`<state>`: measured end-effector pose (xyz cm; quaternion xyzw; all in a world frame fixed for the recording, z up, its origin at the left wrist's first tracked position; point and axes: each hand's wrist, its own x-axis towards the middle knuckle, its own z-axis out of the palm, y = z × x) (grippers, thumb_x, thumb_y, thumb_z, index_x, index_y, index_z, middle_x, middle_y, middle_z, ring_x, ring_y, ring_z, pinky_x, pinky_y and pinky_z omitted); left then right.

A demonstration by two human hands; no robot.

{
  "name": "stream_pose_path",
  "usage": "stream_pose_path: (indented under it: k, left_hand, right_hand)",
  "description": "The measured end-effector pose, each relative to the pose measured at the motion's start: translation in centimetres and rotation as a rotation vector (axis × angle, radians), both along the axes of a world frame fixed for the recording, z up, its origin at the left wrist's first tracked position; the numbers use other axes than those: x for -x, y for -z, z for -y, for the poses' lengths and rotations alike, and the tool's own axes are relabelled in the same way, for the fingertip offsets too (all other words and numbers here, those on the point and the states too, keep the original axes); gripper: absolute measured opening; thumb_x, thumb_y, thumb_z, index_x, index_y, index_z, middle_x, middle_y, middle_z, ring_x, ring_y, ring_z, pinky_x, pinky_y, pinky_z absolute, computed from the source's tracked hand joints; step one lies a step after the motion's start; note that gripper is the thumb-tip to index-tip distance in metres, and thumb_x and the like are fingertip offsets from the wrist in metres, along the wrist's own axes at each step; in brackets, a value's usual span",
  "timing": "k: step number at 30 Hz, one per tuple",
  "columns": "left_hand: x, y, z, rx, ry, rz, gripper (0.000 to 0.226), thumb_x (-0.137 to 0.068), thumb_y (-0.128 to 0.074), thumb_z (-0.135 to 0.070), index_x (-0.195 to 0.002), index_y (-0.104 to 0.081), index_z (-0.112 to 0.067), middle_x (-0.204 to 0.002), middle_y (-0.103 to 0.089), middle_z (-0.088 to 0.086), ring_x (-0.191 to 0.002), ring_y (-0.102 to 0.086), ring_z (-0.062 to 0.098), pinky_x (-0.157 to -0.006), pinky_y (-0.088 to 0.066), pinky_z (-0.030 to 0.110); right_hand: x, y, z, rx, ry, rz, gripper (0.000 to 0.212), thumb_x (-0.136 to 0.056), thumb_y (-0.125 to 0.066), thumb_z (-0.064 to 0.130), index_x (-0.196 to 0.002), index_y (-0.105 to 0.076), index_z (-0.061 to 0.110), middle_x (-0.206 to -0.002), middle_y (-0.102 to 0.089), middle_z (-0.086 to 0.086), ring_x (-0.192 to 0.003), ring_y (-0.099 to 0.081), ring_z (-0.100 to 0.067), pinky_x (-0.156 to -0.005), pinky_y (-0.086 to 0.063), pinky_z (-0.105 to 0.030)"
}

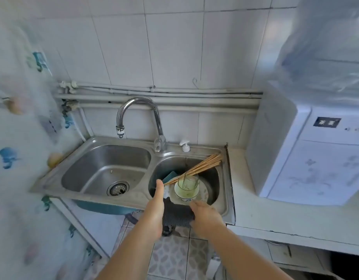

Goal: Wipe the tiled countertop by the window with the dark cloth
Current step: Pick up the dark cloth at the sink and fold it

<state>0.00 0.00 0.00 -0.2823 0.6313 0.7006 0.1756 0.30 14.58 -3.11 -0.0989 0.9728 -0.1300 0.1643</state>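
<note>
A dark ribbed cloth (177, 215) hangs over the front rim of the right basin of a steel double sink (87, 145). My left hand (155, 207) grips the cloth's left edge, thumb pointing up toward the basin. On the cloth's right edge rests my right hand (204, 216), fingers curled onto it. The pale countertop (255, 211) lies to the right of the sink.
The right basin holds a plate, a bowl with a glass (189, 183) in it, several wooden chopsticks (202, 164) and a blue item. A curved tap (141, 118) and soap pump (185, 146) stand behind. A white appliance (308, 158) sits on the counter. A patterned curtain (16, 138) hangs left.
</note>
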Motion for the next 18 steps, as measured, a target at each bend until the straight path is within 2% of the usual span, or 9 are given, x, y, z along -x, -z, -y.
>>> stream_pose_path:
  k: [2,3,6,8,11,13,15,18]
  left_hand:
    - [0.9,0.7,-0.1,0.059,-0.017,0.016,0.104,-0.066,-0.021,-0.090,-0.149,-0.017,-0.026,-0.160,-0.013,-0.001,-0.147,-0.013,0.026,-0.118,-0.013,0.048]
    - [0.8,1.1,0.0,0.064,-0.004,0.020,0.109,-0.062,-0.022,-0.092,-0.149,-0.017,-0.025,-0.159,-0.015,-0.001,-0.147,-0.014,0.026,-0.118,-0.014,0.048]
    - [0.7,1.7,0.5,0.052,-0.017,0.017,0.115,-0.059,-0.030,-0.093,-0.147,-0.023,-0.019,-0.151,-0.029,-0.005,-0.144,-0.022,0.025,-0.116,-0.021,0.047]
    - [0.4,1.4,0.5,0.086,0.017,0.049,0.120,-0.053,-0.034,-0.095,-0.147,-0.024,-0.022,-0.155,-0.027,-0.002,-0.143,-0.024,0.024,-0.114,-0.023,0.046]
    - [0.0,0.2,-0.9,0.148,0.039,-0.006,0.077,-0.083,-0.040,-0.070,-0.142,-0.036,-0.019,-0.146,-0.040,0.008,-0.133,-0.038,0.027,-0.108,-0.033,0.043]
    - [-0.9,-1.5,-2.5,0.200,0.141,-0.083,0.056,-0.092,-0.045,-0.052,-0.137,-0.041,-0.019,-0.132,-0.048,0.009,-0.114,-0.048,0.024,-0.093,-0.041,0.037]
    - [-2.2,-2.8,-3.9,0.219,0.257,-0.212,0.051,-0.091,-0.054,-0.040,-0.138,-0.040,-0.025,-0.130,-0.047,0.004,-0.106,-0.047,0.017,-0.086,-0.041,0.031]
    - [-5.6,-4.8,-6.3,0.269,0.463,-0.348,0.052,-0.086,-0.064,-0.031,-0.134,-0.045,-0.029,-0.126,-0.048,-0.002,-0.109,-0.047,0.014,-0.090,-0.040,0.027]
  right_hand:
    - [0.9,1.3,0.1,-0.124,-0.054,-0.009,0.059,-0.087,-0.056,0.009,-0.140,-0.033,0.017,-0.141,-0.043,-0.006,-0.125,-0.042,-0.027,-0.103,-0.036,-0.038]
    - [1.1,1.8,0.0,-0.160,-0.073,-0.028,0.058,-0.085,-0.055,0.006,-0.139,-0.035,0.017,-0.139,-0.045,-0.007,-0.124,-0.044,-0.027,-0.102,-0.037,-0.038]
    - [2.1,1.7,0.1,-0.160,-0.049,-0.008,0.037,-0.087,-0.051,0.006,-0.123,-0.052,0.016,-0.121,-0.060,-0.009,-0.110,-0.056,-0.028,-0.090,-0.045,-0.036]
    - [2.5,1.0,0.1,-0.091,-0.017,-0.006,0.029,-0.091,-0.049,0.012,-0.118,-0.058,0.018,-0.115,-0.063,-0.009,-0.105,-0.059,-0.028,-0.088,-0.048,-0.036]
    - [2.2,-1.1,-0.8,0.114,0.118,-0.005,0.024,-0.093,-0.048,0.021,-0.111,-0.064,0.019,-0.106,-0.065,-0.007,-0.097,-0.061,-0.025,-0.085,-0.053,-0.037]
    - [1.1,-3.2,-2.0,0.291,0.204,0.019,0.020,-0.090,-0.050,0.024,-0.102,-0.064,0.016,-0.099,-0.066,-0.008,-0.091,-0.062,-0.023,-0.081,-0.054,-0.036]
    - [-0.7,-5.4,-3.4,0.490,0.306,0.043,0.018,-0.086,-0.056,0.027,-0.095,-0.065,0.013,-0.092,-0.066,-0.008,-0.087,-0.062,-0.021,-0.077,-0.052,-0.033]
    - [-5.6,-8.0,-6.5,0.768,0.503,0.041,0.014,-0.083,-0.062,0.027,-0.089,-0.065,0.014,-0.088,-0.066,-0.009,-0.085,-0.062,-0.020,-0.078,-0.052,-0.032]
